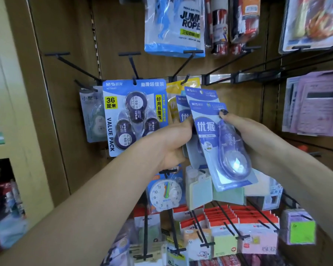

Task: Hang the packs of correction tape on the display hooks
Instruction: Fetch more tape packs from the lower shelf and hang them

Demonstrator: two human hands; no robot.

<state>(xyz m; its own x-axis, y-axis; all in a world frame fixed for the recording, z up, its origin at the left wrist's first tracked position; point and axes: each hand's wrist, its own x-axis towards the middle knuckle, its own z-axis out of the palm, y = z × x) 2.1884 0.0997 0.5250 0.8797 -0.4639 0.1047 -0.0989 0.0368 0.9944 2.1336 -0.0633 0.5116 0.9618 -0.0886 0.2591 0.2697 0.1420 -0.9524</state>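
Both hands hold a fanned stack of light-blue correction tape packs in front of the wooden display wall. The front pack (217,143) has a clear blister with a purple tape dispenser; my right hand (248,135) grips its right edge, thumb on the card. My left hand (171,143) clasps the packs behind (184,112) from the left. Just above the stack a black hook (185,79) carries a yellow pack (173,89). To its left a blue value pack (131,116) of three tapes hangs on another hook (134,73).
Empty black hooks (71,66) jut out at upper left and upper right (258,62). A jump rope bag (175,25) hangs above. Below hang a toy clock (165,194), sticky notes (198,191) and rows of red-topped packs (238,217). Calculators (313,104) hang at right.
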